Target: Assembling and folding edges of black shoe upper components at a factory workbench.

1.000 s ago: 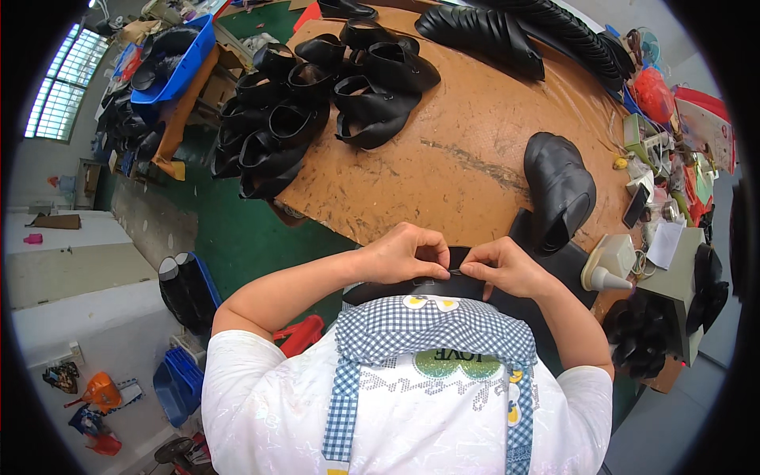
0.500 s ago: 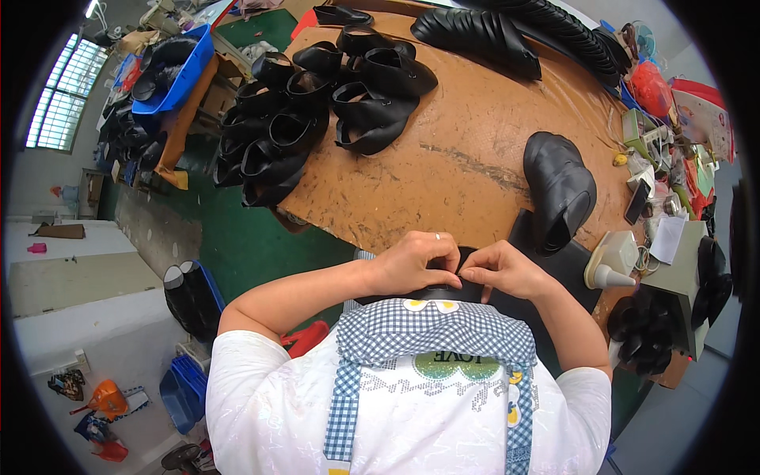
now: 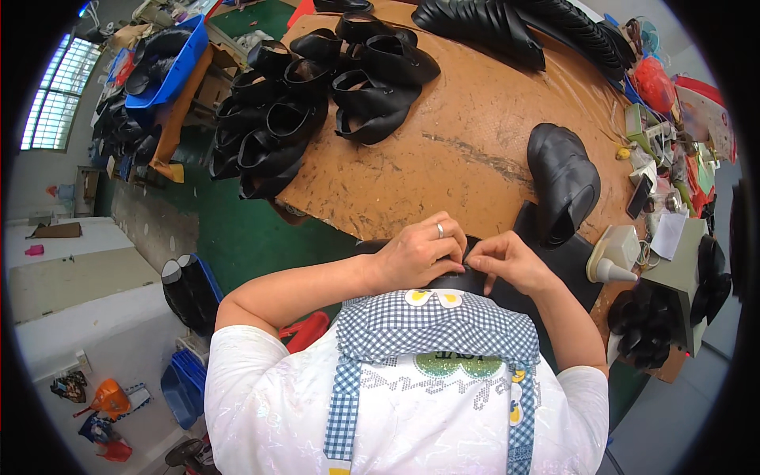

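Close to my body, at the near edge of the table, lies a black leather piece (image 3: 470,283), mostly covered by my hands and the bib of my apron. My left hand (image 3: 419,252) is closed on it, fingers curled and thumb pressed against the fingertips. Facing it, my right hand (image 3: 511,262) pinches thumb and forefinger together at the same piece. The two sets of fingertips almost meet. Whether something small sits between them cannot be made out. A flat black sheet (image 3: 576,273) lies beside my right hand.
Nested black leather pieces (image 3: 564,178) stand on the brown tabletop (image 3: 451,178) at right. Several black shoe uppers (image 3: 297,119) crowd its far left. A white bottle with a cone nozzle (image 3: 613,257), a phone (image 3: 640,196) and clutter line the right edge.
My left hand has turned slightly and its fingers have curled further down. The right hand's fingertips have shifted a little up and right. The view has moved slightly.
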Available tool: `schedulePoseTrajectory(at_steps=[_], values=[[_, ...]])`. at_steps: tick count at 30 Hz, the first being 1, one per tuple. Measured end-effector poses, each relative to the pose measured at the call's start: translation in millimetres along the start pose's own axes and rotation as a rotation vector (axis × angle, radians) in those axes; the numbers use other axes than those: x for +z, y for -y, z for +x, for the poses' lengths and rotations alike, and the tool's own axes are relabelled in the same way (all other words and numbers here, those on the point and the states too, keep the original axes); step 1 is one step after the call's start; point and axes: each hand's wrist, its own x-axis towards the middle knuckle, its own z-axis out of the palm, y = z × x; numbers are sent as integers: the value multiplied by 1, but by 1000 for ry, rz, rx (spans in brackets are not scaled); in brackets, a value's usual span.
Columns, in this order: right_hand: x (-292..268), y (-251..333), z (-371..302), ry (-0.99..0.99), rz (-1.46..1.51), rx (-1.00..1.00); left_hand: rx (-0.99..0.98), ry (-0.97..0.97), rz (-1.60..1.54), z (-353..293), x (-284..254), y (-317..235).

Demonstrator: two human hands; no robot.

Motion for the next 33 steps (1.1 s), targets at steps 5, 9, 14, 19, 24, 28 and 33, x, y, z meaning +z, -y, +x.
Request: schedulePoseTrajectory(at_steps=[5,9,14,19,24,28,33], values=[[3,14,14,10,-46,87,203,10,297,12,-9,3],[12,0,27,-73,-20,-5,166,64,298,11,-28,9],[17,-25,45,-444,-67,-205,9,159,424,-10,-39,12],[22,-24,71,-807,-70,-339,-341,-240,500,-49,-40,24],[42,-27,94,-954,135,-389,-847,-576,-575,-47,-22,58],[65,-21,106,-918,-326,-554,-915,-591,-997,-15,-26,69],[45,-48,84,-1077,-919,-477,-799,-426,-791,24,-46,79]])
